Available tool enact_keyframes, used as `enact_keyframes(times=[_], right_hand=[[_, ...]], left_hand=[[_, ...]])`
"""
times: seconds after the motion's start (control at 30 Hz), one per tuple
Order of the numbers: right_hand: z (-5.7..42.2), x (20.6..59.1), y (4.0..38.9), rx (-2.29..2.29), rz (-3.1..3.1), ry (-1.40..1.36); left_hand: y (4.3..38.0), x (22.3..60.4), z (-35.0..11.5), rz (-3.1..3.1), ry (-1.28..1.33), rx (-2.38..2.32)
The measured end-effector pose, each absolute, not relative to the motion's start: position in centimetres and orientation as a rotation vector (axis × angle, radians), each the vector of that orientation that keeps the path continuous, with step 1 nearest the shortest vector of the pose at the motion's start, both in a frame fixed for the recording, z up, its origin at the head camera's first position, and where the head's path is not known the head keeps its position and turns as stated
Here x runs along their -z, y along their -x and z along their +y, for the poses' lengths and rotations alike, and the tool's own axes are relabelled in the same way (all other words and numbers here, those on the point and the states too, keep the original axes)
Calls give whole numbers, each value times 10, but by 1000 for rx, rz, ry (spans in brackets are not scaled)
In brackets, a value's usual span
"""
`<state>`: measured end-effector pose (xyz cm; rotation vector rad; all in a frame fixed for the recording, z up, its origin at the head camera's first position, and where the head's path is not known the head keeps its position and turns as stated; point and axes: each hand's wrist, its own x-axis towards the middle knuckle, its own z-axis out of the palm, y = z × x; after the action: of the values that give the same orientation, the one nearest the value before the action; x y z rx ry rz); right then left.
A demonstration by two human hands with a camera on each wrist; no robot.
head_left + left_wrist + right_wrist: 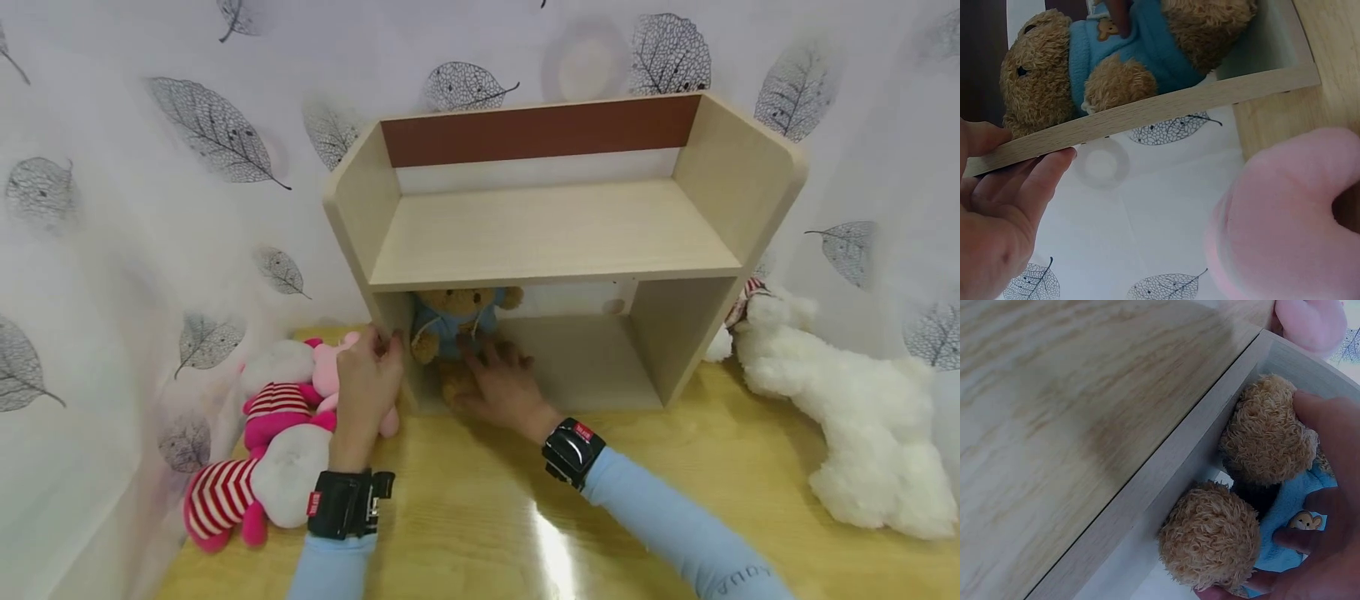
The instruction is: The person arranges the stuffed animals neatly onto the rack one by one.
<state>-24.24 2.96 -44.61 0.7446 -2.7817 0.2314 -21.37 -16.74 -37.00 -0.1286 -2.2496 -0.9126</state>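
A brown teddy bear (448, 321) in a light blue hooded top sits in the left end of the shelf unit's lower compartment. Its head is partly hidden by the middle board. My right hand (504, 385) rests on its front, fingers spread over the belly and the thumb against one leg (1269, 431). The other leg (1210, 537) shows beside the fingers. With my left hand (367, 379) I hold the front edge of the left side panel (1147, 112), thumb on the inner face and fingers on the outer.
Left of the shelf unit (555, 229) lie pink-and-white plush toys (281, 475) in striped clothes and a pink plush (327, 367). A fluffy white plush (855, 417) lies on the right of the wooden table (465, 517). A leaf-print cloth (135, 250) hangs behind.
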Motion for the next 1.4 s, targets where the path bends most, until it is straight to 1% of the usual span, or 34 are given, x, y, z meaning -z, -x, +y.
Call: enact_keyframes(times=[0.33,0.67,0.9,1.23,1.4], right_hand=[[26,454,250,-279,-2736,-680],[23,454,256,-386,-2842,-666],[30,448,252,-513,-2805,-756],[31,450,248,-377,-2740,-860],[30,451,247,-352,-2738,-861]], left_hand=[[214,373,-165,-2243,193,940],[211,374,-165,-2245,142,932],[212,373,-168,-2232,137,940],[215,370,-170,-2237,148,948],[213,371,-170,-2257,158,969]])
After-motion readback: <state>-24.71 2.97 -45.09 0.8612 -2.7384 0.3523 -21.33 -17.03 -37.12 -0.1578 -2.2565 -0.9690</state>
